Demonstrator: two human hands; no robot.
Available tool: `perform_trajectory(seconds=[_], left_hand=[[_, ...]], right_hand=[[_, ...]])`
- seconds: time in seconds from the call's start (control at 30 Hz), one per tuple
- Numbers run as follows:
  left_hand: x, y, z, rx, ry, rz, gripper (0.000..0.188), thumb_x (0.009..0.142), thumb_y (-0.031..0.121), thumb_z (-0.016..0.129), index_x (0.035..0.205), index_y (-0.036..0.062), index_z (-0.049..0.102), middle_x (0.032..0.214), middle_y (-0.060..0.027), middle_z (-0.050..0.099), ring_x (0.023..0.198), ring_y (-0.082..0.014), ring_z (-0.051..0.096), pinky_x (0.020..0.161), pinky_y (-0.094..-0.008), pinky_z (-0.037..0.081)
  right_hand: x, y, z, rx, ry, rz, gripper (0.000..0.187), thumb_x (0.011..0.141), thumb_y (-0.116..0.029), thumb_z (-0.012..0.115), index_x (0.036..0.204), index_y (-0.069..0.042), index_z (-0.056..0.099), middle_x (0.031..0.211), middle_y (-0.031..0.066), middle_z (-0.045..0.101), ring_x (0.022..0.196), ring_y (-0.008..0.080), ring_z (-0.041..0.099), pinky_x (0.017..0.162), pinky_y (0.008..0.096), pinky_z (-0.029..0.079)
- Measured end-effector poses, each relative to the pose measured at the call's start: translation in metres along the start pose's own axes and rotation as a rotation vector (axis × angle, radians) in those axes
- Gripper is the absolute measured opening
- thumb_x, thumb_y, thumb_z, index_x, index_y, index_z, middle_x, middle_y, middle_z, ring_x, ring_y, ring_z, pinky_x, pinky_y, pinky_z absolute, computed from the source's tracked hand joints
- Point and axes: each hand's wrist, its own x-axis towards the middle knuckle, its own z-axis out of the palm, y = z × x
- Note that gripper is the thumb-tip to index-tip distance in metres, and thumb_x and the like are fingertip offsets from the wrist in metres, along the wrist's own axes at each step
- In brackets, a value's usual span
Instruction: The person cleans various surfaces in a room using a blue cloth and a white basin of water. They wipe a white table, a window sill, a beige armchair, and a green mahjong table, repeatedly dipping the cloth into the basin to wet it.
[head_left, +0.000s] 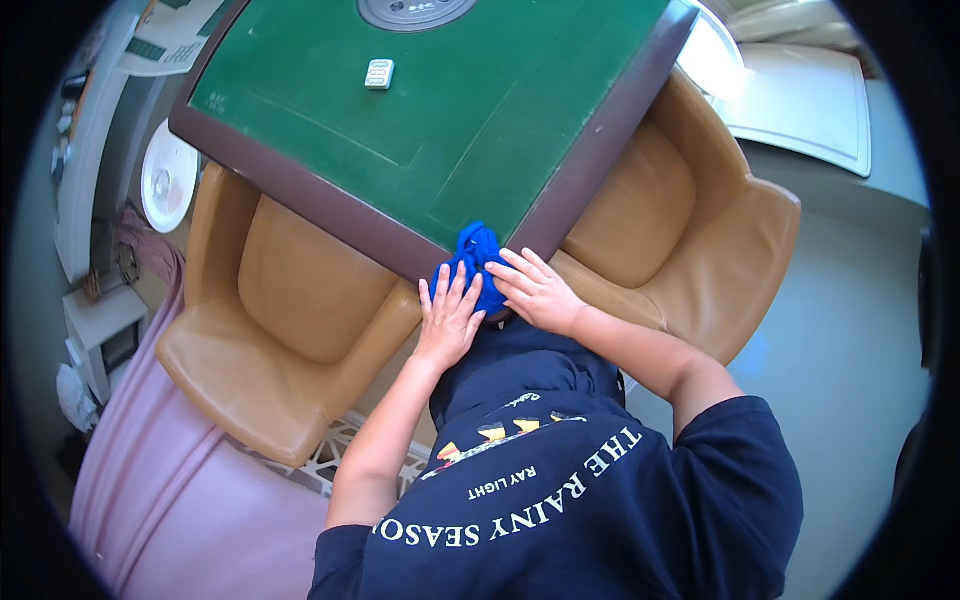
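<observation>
A crumpled blue cloth [479,248] lies over the near corner of a table with a green top [330,130] and a dark brown rim. My left hand [452,312] rests on the cloth's left side, its fingers stretched out and spread. From the right, my right hand [535,290] lies on the cloth with fingers extended and slightly apart. Both palms face down, and neither hand is closed round the cloth. Farther up the green surface sits a small white mahjong tile or block [379,74].
Two tan armchairs, one at the left [310,280] and one at the right [650,210], flank the table corner. A grey round panel [415,8] is set in the tabletop. Pink fabric [200,490] covers something at lower left. A white board [800,110] lies at upper right.
</observation>
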Motion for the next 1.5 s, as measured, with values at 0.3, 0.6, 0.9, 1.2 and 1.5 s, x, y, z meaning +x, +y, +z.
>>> perform_trajectory(seconds=[0.3, 0.6, 0.9, 1.2, 1.5], left_hand=[[0.118, 0.053, 0.007, 0.128, 0.063, 0.056, 0.072, 0.096, 0.035, 0.061, 0.158, 0.0190, 0.029, 0.163, -0.0180, 0.023, 0.152, -0.0372, 0.019, 0.121, -0.0561, 0.017], [0.129, 0.034, -0.001, -0.209, 0.025, 0.147, 0.066, 0.101, 0.017, 0.051, 0.157, -0.0002, 0.021, 0.161, -0.0239, 0.024, 0.150, -0.0394, 0.023, 0.122, -0.0498, 0.019], [0.063, 0.008, -0.017, 0.158, 0.014, 0.242, 0.059, 0.095, 0.014, 0.057, 0.152, 0.0156, 0.042, 0.159, -0.0176, 0.034, 0.147, -0.0397, 0.030, 0.118, -0.0581, 0.022], [0.127, 0.018, -0.005, 0.161, 0.004, 0.281, 0.057, 0.099, 0.016, 0.048, 0.154, 0.0089, 0.035, 0.158, -0.0197, 0.035, 0.150, -0.0382, 0.025, 0.120, -0.0573, 0.016], [0.243, 0.052, 0.011, 0.200, 0.130, 0.262, 0.057, 0.103, 0.025, 0.046, 0.156, 0.0094, 0.033, 0.160, -0.0188, 0.033, 0.151, -0.0382, 0.024, 0.120, -0.0579, 0.014]], right_hand=[[-0.024, 0.065, -0.025, -0.024, 0.298, 0.305, 0.043, 0.080, -0.017, 0.074, 0.119, -0.002, 0.065, 0.143, 0.0117, 0.050, 0.142, 0.0348, 0.038, 0.117, 0.0521, 0.031], [0.027, 0.033, 0.002, 0.119, 0.444, 0.697, 0.057, 0.097, -0.044, 0.056, 0.148, -0.019, 0.048, 0.163, 0.0179, 0.022, 0.152, 0.0457, 0.008, 0.120, 0.0609, 0.011], [0.005, -0.045, 0.048, 0.125, 0.445, 0.695, 0.062, 0.095, -0.038, 0.060, 0.148, -0.010, 0.045, 0.162, 0.0150, 0.024, 0.150, 0.0488, 0.010, 0.119, 0.0622, 0.016], [0.024, -0.006, 0.049, 0.096, 0.646, 0.837, 0.051, 0.096, -0.026, 0.058, 0.146, -0.016, 0.051, 0.160, 0.0080, 0.033, 0.148, 0.0438, 0.023, 0.119, 0.0570, 0.021], [0.039, 0.104, 0.006, 0.108, 0.713, 0.915, 0.054, 0.099, -0.026, 0.055, 0.149, -0.009, 0.045, 0.163, 0.0167, 0.024, 0.148, 0.0510, 0.014, 0.119, 0.0570, 0.023]])
